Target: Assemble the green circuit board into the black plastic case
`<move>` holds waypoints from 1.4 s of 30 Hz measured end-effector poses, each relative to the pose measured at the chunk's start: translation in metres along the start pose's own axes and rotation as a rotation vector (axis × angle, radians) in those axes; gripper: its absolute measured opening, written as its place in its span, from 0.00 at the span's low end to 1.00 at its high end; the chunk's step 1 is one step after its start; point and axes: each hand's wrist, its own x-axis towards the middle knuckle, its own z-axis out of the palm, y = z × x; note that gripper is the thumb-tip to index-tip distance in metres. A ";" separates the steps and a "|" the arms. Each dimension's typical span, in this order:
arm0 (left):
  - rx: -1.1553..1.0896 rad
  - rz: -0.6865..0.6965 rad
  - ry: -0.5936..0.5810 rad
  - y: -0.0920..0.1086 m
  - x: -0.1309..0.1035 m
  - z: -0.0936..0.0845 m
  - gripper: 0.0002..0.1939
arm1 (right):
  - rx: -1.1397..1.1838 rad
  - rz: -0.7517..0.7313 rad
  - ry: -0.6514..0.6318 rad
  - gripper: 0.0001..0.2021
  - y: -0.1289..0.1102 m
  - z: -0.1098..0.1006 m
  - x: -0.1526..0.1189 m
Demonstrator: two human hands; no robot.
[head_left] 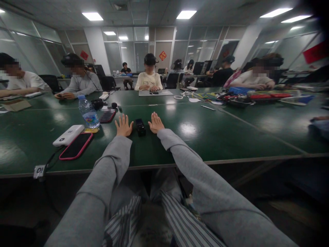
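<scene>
Flat on the green table [180,144] lies my left hand [123,126], palm down with its fingers spread. My right hand [156,122] rests palm down as well, its fingers stretched out and nearly side by side. Between the two hands sits a small black device [140,127] with a dark, shiny top; its exact kind is unclear. Neither hand visibly grips it; the left thumb points toward it from close by. Both forearms wear grey sleeves and reach over the table's front edge.
Left of my hands are a water bottle [87,111], a white power bank [69,135], a pink-edged phone [76,146] and a red-edged phone [108,116]. A pen [208,107] lies farther right, near a pile of cables and tools [241,96]. Several people sit around the table.
</scene>
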 end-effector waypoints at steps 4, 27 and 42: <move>-0.001 -0.002 -0.013 0.000 0.000 -0.001 0.38 | 0.006 0.001 -0.005 0.33 0.000 0.001 0.001; 0.023 -0.091 -0.057 0.008 -0.005 -0.013 0.43 | -0.096 0.088 -0.034 0.37 -0.006 -0.004 0.002; 0.034 -0.142 -0.210 0.012 -0.002 -0.023 0.44 | -0.133 0.202 -0.120 0.35 -0.013 -0.012 0.001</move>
